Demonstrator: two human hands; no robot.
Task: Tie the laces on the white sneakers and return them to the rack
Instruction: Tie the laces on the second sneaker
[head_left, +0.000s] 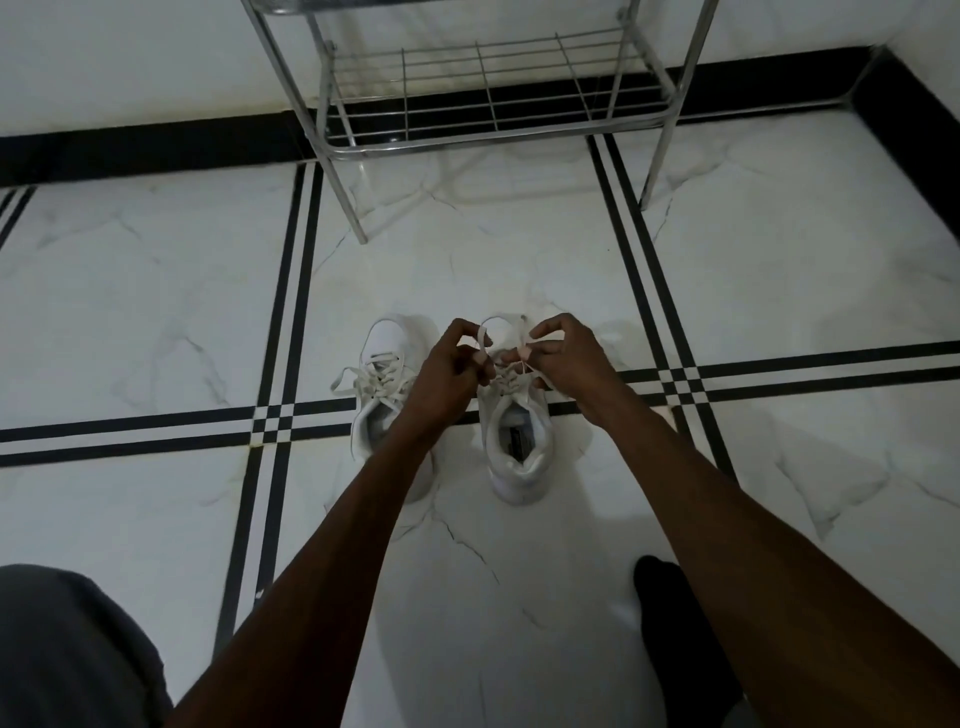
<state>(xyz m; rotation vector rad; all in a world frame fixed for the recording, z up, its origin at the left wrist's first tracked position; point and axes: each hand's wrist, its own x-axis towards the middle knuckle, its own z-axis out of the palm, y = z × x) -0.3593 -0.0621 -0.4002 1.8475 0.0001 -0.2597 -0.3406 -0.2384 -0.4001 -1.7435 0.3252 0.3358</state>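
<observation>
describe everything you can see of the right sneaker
The right sneaker is white with a smooth upper and stands upright on the marble floor, toe toward the rack, beside the left sneaker. Its opening shows a dark insole label. Both hands, left and right, pinch its white laces into loops.

Glossy marbled floor tiles (156, 291), a shiny metal wire rack (483, 88), matt white sneakers (519, 441) with flat cloth laces (363, 376).

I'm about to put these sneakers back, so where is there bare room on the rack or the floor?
The rack's bottom wire shelf is bare. The floor between the rack legs and the sneaker toes is also open. It is crowded where both hands, left and right, work the right sneaker's laces.
</observation>
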